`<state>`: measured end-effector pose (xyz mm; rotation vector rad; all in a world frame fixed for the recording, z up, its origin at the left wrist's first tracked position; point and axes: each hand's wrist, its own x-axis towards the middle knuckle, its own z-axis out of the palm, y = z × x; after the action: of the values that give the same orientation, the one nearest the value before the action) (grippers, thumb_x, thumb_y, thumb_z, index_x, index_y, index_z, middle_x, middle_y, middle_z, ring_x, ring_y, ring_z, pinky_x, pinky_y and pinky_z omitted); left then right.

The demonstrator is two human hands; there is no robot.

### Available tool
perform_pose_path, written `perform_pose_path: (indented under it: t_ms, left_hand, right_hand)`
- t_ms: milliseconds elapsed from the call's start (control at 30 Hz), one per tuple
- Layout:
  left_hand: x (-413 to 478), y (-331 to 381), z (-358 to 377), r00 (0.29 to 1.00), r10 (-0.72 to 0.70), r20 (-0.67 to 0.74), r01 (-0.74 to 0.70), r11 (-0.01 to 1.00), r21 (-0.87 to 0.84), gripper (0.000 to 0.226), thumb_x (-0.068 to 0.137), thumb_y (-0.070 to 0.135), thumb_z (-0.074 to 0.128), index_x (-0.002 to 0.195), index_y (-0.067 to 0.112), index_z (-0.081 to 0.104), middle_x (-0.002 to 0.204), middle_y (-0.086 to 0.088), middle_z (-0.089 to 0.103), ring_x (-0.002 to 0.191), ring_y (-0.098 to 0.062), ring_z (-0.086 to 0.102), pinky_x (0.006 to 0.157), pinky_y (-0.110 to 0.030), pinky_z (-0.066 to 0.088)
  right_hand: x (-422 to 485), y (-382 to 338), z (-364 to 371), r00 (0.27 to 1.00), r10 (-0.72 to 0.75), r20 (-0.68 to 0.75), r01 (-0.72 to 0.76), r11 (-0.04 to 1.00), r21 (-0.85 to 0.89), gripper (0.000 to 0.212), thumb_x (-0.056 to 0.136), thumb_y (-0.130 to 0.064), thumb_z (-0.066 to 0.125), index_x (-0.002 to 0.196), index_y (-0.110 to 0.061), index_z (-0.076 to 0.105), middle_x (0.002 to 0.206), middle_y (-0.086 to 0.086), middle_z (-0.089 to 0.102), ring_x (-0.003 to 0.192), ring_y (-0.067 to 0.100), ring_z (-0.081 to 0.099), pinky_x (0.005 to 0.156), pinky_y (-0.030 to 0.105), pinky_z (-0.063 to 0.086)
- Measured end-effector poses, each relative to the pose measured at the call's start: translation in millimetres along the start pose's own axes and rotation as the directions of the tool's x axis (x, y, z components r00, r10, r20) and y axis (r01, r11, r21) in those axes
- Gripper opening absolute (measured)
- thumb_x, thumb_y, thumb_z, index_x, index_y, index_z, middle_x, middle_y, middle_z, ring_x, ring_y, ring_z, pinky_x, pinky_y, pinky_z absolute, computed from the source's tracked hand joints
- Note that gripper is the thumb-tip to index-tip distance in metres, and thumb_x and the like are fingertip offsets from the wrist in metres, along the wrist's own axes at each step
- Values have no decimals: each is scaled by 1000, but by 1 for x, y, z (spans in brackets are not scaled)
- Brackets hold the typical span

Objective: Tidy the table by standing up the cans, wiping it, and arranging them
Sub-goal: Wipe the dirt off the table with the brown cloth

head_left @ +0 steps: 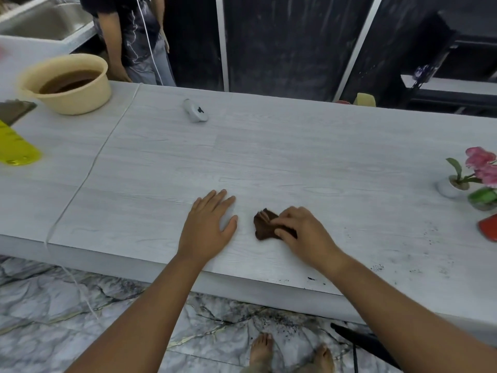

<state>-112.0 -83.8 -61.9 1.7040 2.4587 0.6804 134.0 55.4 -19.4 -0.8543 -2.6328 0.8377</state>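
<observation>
My right hand [302, 232] presses a small dark brown cloth [263, 224] onto the white wood-grain table [295, 162] near its front edge. Part of the cloth is hidden under my fingers. My left hand [209, 224] lies flat on the table just left of the cloth, fingers spread, holding nothing. A green can [482, 197] and a red can [489, 227] sit at the right edge, cut off by the frame. Dark specks of dirt [376, 267] dot the table's front right part.
A cream basin [67, 84] of brown water stands at the back left. A yellow object [16, 149] lies at the left edge. A small white device [195, 110] rests mid-back. A potted pink flower [457, 181] stands right. A person [134, 36] stands behind the table.
</observation>
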Motion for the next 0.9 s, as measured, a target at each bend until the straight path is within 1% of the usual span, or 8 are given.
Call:
perform_pose_path:
  t_ms: [67, 167, 300, 467, 600, 767, 833, 900]
  left_hand:
    - [0, 1, 0, 1000, 3, -8, -3, 1000, 10, 56, 109, 50, 54, 161, 30, 51, 172, 5, 41, 163, -17, 29, 135, -45, 20]
    - [0, 0, 0, 1000, 12, -4, -12, 1000, 7, 55, 109, 49, 55, 160, 30, 52, 172, 4, 41, 163, -17, 30, 135, -45, 21]
    - [0, 3, 0, 1000, 5, 3, -5, 1000, 10, 58, 107, 52, 49, 159, 28, 53, 172, 4, 42, 163, -18, 30, 134, -47, 21]
    - [1, 17, 4, 999, -34, 14, 34, 999, 34, 63, 105, 55, 42, 157, 23, 55, 171, -4, 43, 163, -29, 32, 132, -60, 20]
    - [0, 36, 17, 995, -96, 37, 91, 989, 120, 64, 105, 63, 39, 159, 31, 51, 174, 1, 37, 166, -31, 22, 130, -69, 15]
    - [-1, 34, 18, 995, -97, 31, 91, 985, 146, 67, 104, 66, 36, 159, 31, 51, 174, 0, 38, 165, -31, 24, 128, -71, 17]
    - [-1, 37, 19, 994, -106, 27, 101, 985, 139, 67, 104, 65, 36, 159, 30, 51, 174, 0, 38, 166, -30, 23, 129, -71, 16]
    - [-1, 41, 18, 993, -116, 24, 112, 984, 137, 67, 104, 64, 36, 159, 30, 51, 174, 0, 38, 166, -29, 22, 129, -71, 15]
  right_hand:
    - [-31, -6, 3, 999, -9, 39, 9, 1000, 15, 28, 98, -18, 77, 126, -20, 79, 114, -6, 70, 105, 14, 56, 93, 22, 43]
    - [-56, -3, -7, 995, 90, 37, -94, 987, 132, 27, 100, -19, 76, 126, -25, 79, 112, -14, 68, 106, 6, 58, 94, 17, 44]
    - [-68, 24, -49, 946, 287, -149, -237, 929, 284, 23, 98, -16, 77, 119, -24, 81, 109, -13, 69, 105, 3, 65, 91, 13, 47]
    - [-75, 75, -100, 845, 420, -331, -343, 900, 268, 18, 97, -18, 79, 112, -26, 81, 104, -14, 69, 98, -1, 64, 80, 5, 44]
    - [-102, 128, -135, 721, 506, -473, -490, 856, 168, 20, 98, -20, 76, 116, -23, 81, 98, -17, 66, 88, 4, 62, 78, 12, 42]
    - [-139, 187, -164, 499, 639, -586, -726, 677, 121, 30, 101, -19, 70, 129, -10, 78, 117, 19, 68, 102, 38, 64, 88, 34, 44]
    - [-143, 195, -162, 460, 678, -573, -767, 629, 128, 32, 102, -18, 68, 131, -6, 76, 123, 24, 66, 110, 44, 62, 94, 41, 48]
    - [-139, 192, -157, 465, 683, -563, -767, 628, 129, 33, 102, -17, 67, 131, -4, 75, 124, 24, 64, 112, 44, 61, 99, 46, 50]
